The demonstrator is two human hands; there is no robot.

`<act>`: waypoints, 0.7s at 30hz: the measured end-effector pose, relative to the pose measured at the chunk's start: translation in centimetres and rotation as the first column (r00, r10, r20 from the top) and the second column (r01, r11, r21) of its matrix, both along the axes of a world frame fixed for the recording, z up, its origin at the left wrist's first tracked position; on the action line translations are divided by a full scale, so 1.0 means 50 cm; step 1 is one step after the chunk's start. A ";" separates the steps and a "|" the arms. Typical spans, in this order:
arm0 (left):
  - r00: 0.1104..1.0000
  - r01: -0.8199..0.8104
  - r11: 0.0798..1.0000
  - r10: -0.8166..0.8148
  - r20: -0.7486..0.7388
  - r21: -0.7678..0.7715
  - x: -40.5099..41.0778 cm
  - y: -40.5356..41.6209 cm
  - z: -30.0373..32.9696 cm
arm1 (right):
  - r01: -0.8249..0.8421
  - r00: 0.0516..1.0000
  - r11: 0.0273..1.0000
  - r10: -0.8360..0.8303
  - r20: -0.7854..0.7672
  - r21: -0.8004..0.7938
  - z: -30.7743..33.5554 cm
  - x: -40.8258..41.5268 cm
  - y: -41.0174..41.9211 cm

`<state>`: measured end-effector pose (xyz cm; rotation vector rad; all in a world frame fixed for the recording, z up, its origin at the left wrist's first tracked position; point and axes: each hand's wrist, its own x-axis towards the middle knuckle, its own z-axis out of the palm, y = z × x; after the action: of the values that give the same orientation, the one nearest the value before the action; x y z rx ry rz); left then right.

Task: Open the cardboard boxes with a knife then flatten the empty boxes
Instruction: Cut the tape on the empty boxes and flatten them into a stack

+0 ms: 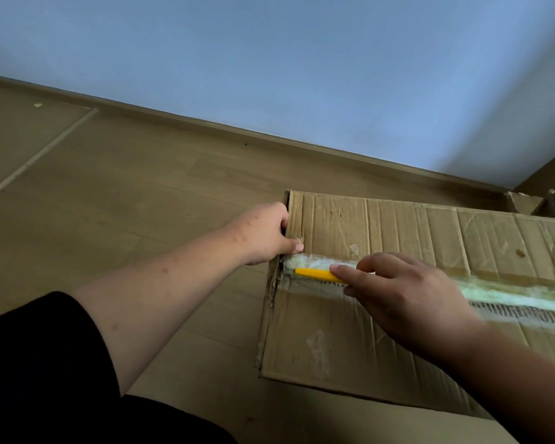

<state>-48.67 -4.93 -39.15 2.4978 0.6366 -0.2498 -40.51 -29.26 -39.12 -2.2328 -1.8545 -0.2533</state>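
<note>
On the wooden floor, the worn brown cardboard box (382, 283) is lying taped; the right hand (407, 293) is gripping a yellow knife (318, 274) at the seam's end beside the left hand (266, 232), which is clutching the edge. Cutting seems barely begun; flattening remains.

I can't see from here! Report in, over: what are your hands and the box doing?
Left hand grips cardboard box edge. Right hand holds yellow knife on the taped seam. Nothing blocking.

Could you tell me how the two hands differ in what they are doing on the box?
The left hand grips the box's end edge, holding no tool; the right hand holds a yellow knife over the taped seam. Left is at the corner, right nearer mid-top. Both touch the same box.
</note>
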 end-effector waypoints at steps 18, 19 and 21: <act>0.998 0.053 0.988 -0.049 -0.032 0.143 0.008 -0.008 -0.002 | 0.095 0.995 0.992 -0.092 0.042 -0.079 0.009 -0.019 0.010; 0.998 0.050 0.988 -0.046 -0.032 0.149 0.008 -0.009 -0.002 | 0.105 0.994 0.991 -0.102 0.037 -0.082 0.011 -0.016 0.007; 0.999 0.046 0.987 -0.043 -0.027 0.151 0.009 -0.010 -0.004 | 0.120 0.993 0.989 -0.118 0.026 -0.088 0.012 -0.010 0.000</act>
<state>-48.19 -5.42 -39.32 2.6608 0.6314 -0.2572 -41.00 -29.24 -38.51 -2.4137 -1.7785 -0.2187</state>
